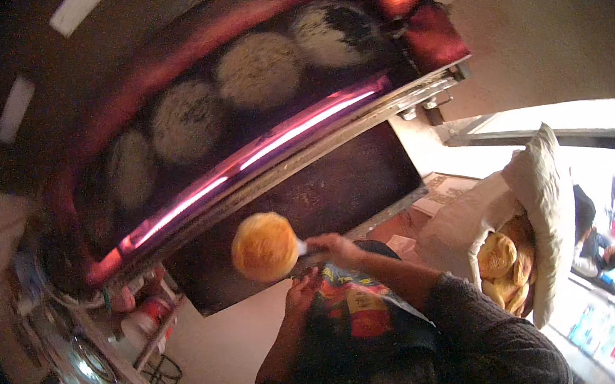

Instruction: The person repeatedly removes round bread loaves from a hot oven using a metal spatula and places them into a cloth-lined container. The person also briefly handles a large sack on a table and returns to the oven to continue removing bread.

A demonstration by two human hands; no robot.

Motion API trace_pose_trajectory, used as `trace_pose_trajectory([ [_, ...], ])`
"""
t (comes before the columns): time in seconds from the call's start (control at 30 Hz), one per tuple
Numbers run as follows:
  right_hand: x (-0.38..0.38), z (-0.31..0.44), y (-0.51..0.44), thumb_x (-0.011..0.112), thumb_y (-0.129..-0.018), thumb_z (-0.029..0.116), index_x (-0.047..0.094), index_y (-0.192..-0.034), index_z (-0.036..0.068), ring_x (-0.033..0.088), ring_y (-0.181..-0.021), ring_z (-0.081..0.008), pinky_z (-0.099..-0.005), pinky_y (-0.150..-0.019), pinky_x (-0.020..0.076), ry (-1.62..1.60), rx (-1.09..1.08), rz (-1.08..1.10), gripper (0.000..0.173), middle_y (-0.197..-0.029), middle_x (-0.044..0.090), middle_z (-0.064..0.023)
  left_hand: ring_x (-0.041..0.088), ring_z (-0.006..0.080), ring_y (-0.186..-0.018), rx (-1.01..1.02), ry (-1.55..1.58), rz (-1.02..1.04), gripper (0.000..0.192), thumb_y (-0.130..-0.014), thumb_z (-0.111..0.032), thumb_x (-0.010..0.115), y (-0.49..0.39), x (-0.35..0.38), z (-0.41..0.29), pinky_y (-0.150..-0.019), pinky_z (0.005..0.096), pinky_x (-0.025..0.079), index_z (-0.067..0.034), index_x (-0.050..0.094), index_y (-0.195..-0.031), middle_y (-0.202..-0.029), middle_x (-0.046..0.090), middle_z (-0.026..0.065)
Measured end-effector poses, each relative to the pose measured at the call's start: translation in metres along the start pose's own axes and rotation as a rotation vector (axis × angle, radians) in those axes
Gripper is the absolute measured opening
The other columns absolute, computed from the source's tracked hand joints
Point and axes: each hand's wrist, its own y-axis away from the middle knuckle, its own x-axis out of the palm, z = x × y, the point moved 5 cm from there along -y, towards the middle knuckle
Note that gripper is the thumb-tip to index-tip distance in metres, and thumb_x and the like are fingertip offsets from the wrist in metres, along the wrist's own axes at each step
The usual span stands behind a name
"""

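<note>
A round golden-brown bread point(265, 246) is held out in front of me, at the near side of the dark panel. My right hand point(335, 249) is closed around the handle of a tool, likely a spatula; a short pale part of the tool point(302, 247) shows between my fingers and the bread. The bread covers the rest of it. My left hand point(303, 293) is just below the bread, its fingers bent near the tool and my printed apron point(360, 304). Whether it touches either one is unclear.
Beyond the bread, a red-lit oven point(278, 143) holds several round, floury shapes point(261, 70). A dark sloping panel point(319, 190) lies beneath its glowing edge. At right, a pale cloth point(541, 219) surrounds several breads point(496, 254). Cluttered shelving point(97, 365) stands at left. A person point(601, 252) is outside.
</note>
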Motion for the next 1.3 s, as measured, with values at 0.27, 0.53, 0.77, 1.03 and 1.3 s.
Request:
trace_pose_trajectory([
  [0.27, -0.031, 0.048, 0.087, 0.066, -0.071, 0.015, 0.052, -0.117, 0.007, 0.057, -0.089, -0.0333, -0.0389, -0.08, 0.0459, 0.233, -0.044, -0.424, 0.048, -0.097, 0.059, -0.0153, 0.031, 0.0287, -0.126, 0.141, -0.1, 0.088, 0.043, -0.086, -0.011, 0.048, -0.051, -0.008, -0.081, -0.104, 0.0435, 0.024, -0.003, 0.037, -0.127, -0.129, 0.041, 0.0146],
  [0.53, -0.018, -0.008, 0.271, 0.054, -0.081, -0.002, 0.041, -0.127, 0.004, 0.05, -0.103, -0.0162, -0.0304, -0.092, 0.0387, -0.571, 0.394, -1.028, 0.048, -0.114, 0.054, -0.0057, 0.024, 0.0247, -0.131, -0.005, 0.102, -0.322, 0.042, -0.092, -0.012, 0.038, -0.048, 0.044, -0.102, -0.106, 0.0406, 0.019, -0.002, 0.03, -0.131, -0.141, 0.026, 0.0113],
  [0.77, 0.0, -0.06, 0.464, 0.053, -0.081, 0.0, 0.049, -0.12, 0.004, 0.047, -0.087, -0.0103, -0.0229, -0.08, 0.039, -0.687, 0.218, -1.778, 0.04, -0.097, 0.053, -0.0003, 0.023, 0.0198, -0.132, 0.052, -0.083, -0.435, 0.046, -0.093, -0.024, 0.038, -0.048, 0.068, -0.086, -0.104, 0.0398, 0.022, -0.012, 0.025, -0.136, -0.143, 0.025, -0.0006],
  [1.03, -0.048, -0.098, 0.551, 0.051, -0.083, 0.01, 0.053, -0.095, 0.007, 0.041, -0.053, -0.006, -0.0208, -0.045, 0.0356, -0.871, 0.323, -2.013, 0.014, -0.065, 0.045, 0.0022, 0.04, 0.0174, -0.12, -0.133, -0.293, -0.329, 0.04, -0.092, -0.032, 0.041, -0.044, 0.094, -0.005, -0.096, 0.0363, 0.034, -0.016, 0.038, -0.128, -0.135, 0.039, -0.0023],
  [1.3, -0.046, -0.038, 0.463, 0.056, -0.083, 0.013, 0.045, -0.122, 0.005, 0.053, -0.078, -0.0196, -0.0274, -0.071, 0.0444, -0.044, 0.188, -1.584, 0.042, -0.088, 0.053, -0.0113, 0.052, 0.0187, -0.105, -0.047, -0.809, -0.106, 0.045, -0.09, -0.03, 0.044, -0.011, 0.167, 0.036, -0.088, 0.0347, 0.039, -0.013, 0.035, -0.131, -0.122, 0.051, 0.0054],
])
